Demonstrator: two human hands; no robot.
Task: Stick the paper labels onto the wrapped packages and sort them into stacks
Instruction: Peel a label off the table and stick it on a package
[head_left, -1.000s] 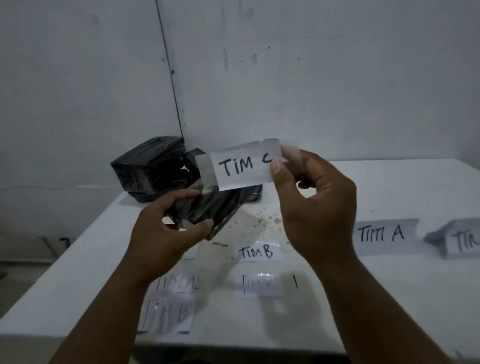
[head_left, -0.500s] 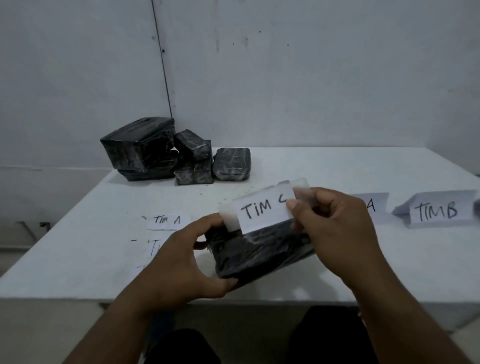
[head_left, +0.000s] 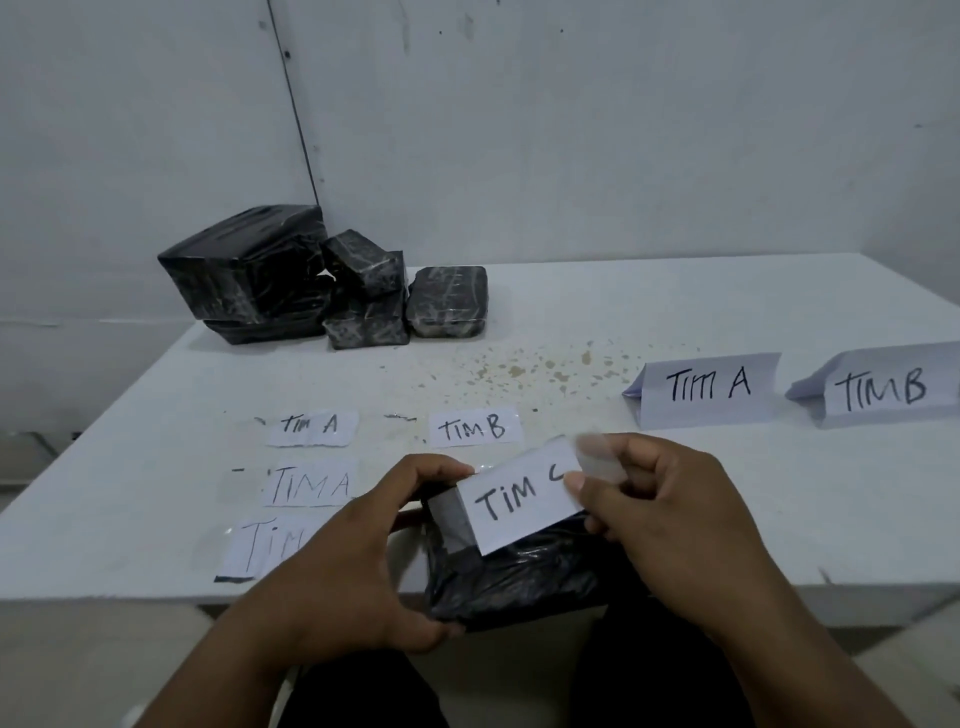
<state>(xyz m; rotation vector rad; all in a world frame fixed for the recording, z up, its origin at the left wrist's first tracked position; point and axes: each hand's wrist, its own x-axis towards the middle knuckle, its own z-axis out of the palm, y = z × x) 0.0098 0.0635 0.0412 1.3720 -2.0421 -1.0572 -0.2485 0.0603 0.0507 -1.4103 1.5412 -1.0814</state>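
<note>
White paper label reading "TiM C" (head_left: 519, 503), clear tape at both ends, tilted over black plastic-wrapped package (head_left: 514, 582) at near table edge. Four black wrapped packages (head_left: 322, 280) piled at far left. Five loose labels (head_left: 311, 428) flat on table.

- Both hands (head_left: 358, 551) are showing bare: no gloves, rings or watch are appearing on the left one or on the right hand (head_left: 670, 514).
- Both forearms are showing bare too, with no sleeve reaching into view behind the hands.
- Below the hands, dark trousers (head_left: 649, 670) are covering the person's legs.
</note>
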